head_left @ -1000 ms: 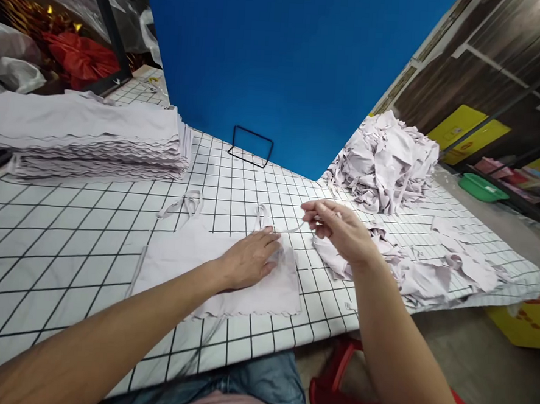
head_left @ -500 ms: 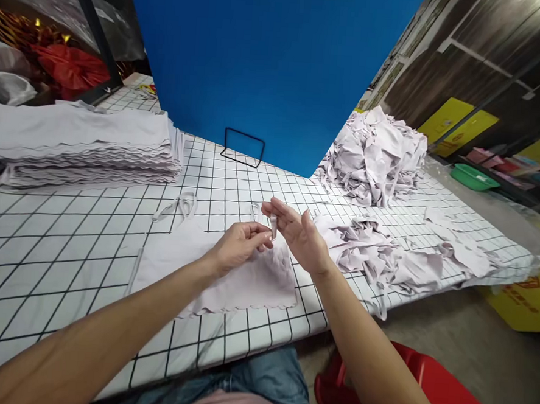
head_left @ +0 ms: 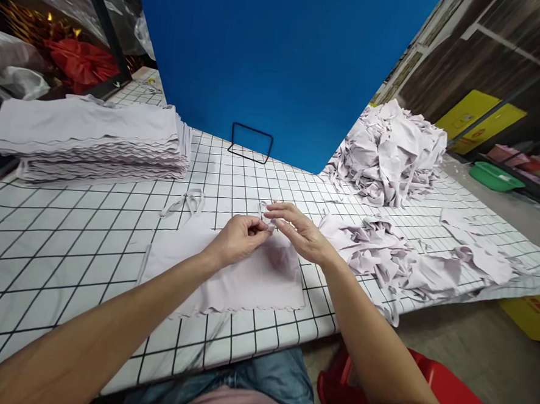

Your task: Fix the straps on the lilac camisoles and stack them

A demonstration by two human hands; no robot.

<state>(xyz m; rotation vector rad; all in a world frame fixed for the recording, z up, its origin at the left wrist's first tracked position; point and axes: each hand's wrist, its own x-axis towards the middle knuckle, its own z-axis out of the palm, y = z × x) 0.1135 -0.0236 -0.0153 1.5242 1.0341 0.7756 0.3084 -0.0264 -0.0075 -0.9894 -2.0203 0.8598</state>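
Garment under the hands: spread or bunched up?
Mostly spread: the garment lies on the checked table, its wavy lower edge laid out. Cannot tell for the part hidden by the left hand.

Black-gridded white table (head_left: 76, 236)
On it: layered fabric stack (head_left: 91, 131), left; strapped garment (head_left: 255, 289), front centre; crumpled heap (head_left: 389, 151) and loose pieces (head_left: 434, 274), right.

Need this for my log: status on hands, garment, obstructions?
Left hand pinching strap; right hand alongside. Pale garment lying beneath. Loose fabric pieces rightward, not blocking.

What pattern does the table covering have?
Black grid on white; the table covering shows best in the head view.
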